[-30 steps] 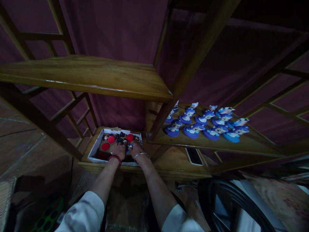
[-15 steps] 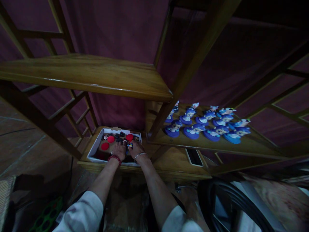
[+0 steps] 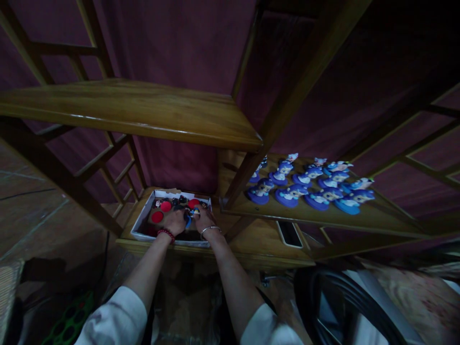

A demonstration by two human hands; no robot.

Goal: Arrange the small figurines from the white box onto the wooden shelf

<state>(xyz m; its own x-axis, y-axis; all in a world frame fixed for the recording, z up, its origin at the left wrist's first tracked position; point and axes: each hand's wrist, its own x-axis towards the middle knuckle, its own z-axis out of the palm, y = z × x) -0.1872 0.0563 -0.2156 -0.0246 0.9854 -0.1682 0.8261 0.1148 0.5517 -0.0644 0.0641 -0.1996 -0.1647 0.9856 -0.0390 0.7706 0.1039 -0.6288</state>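
Note:
Both of my hands are inside a shallow white cardboard box on the low shelf. My left hand, with a red bead bracelet, has its fingers curled at the blue lower part of a small figurine. My right hand, wearing a silver bangle, closes on the same figurine from the right. The figurine is blue with a little white and yellow; my fingers hide much of it. Around them lie red round pieces and several small dark figurines.
Several purple-and-blue figurines stand in rows on the raised shelf at right. A phone lies on the lower board. A wooden shelf overhangs the box, and a slanted post stands right of it. Black coiled tubing is at lower right.
My left hand has shifted slightly left and its fingers have curled in. The blue figurine now shows more clearly between both hands. The view has moved slightly.

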